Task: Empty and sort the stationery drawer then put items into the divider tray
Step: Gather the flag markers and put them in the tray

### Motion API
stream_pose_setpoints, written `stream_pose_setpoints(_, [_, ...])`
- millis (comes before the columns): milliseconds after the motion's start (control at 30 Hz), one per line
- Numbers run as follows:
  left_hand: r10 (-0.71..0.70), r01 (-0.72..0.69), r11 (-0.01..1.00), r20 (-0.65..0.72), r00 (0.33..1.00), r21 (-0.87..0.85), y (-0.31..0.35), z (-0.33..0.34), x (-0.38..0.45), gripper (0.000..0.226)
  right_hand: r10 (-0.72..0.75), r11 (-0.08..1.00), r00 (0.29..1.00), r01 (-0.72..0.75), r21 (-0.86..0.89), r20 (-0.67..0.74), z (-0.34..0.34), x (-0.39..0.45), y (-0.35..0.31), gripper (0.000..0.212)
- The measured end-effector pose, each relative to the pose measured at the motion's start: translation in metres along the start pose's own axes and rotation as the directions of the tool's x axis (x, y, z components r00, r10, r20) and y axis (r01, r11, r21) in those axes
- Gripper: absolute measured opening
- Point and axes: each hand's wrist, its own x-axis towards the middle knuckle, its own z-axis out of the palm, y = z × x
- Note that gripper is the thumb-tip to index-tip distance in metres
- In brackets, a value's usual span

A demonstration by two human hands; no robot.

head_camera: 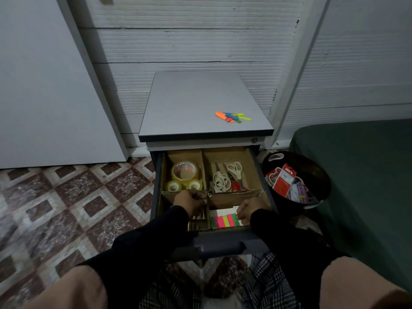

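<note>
Head view: we hold our left hand curled in a narrow grip over the batteries while our right hand pinches the sticky notes to seat them in the tray.

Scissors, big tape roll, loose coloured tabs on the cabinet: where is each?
scissors (pixel 235 170), head view, on the pale handles.
big tape roll (pixel 184 171), head view, on its clear outer ring.
loose coloured tabs (pixel 231 117), head view, on the blue piece mid-pile.
</note>
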Motion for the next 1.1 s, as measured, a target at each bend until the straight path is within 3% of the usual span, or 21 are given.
stream_pose_setpoints(333, [0.071,-0.071,0.995,-0.014,0.997,-0.065,0.053,-0.009,0.008,0.015,-0.097,0.979,0.991,0.112,0.171,-0.092,-0.053,-0.008,-0.047,0.022])
stream_pose_setpoints(433, [0.129,-0.125,0.99,-0.068,0.989,0.058,0.074,-0.014,0.019,0.011,-0.147,0.966,0.982,0.169,0.197,-0.122,-0.077,-0.004,-0.07,0.021])
stream_pose_setpoints(567, [0.239,-0.23,0.968,-0.087,0.967,0.099,0.104,-0.02,0.037,0.004,-0.194,0.943,0.961,0.238,0.232,-0.199,-0.102,0.007,-0.098,0.02])
stream_pose_setpoints(767, [0.404,-0.353,0.881,-0.116,0.907,0.314,0.149,-0.029,0.062,0.016,-0.249,0.918,0.934,0.312,0.246,-0.256,-0.131,0.021,-0.14,0.023])
stream_pose_setpoints(1000, [0.487,-0.35,0.739,-0.098,0.868,0.575,0.188,-0.035,0.106,0.022,-0.358,0.902,0.881,0.412,0.128,-0.308,-0.142,0.05,-0.178,0.024])
stream_pose_setpoints(1100, [0.516,-0.347,0.68,-0.086,0.852,0.646,0.194,-0.032,0.122,0.023,-0.423,0.897,0.838,0.44,-0.031,-0.344,-0.137,0.06,-0.188,0.012])
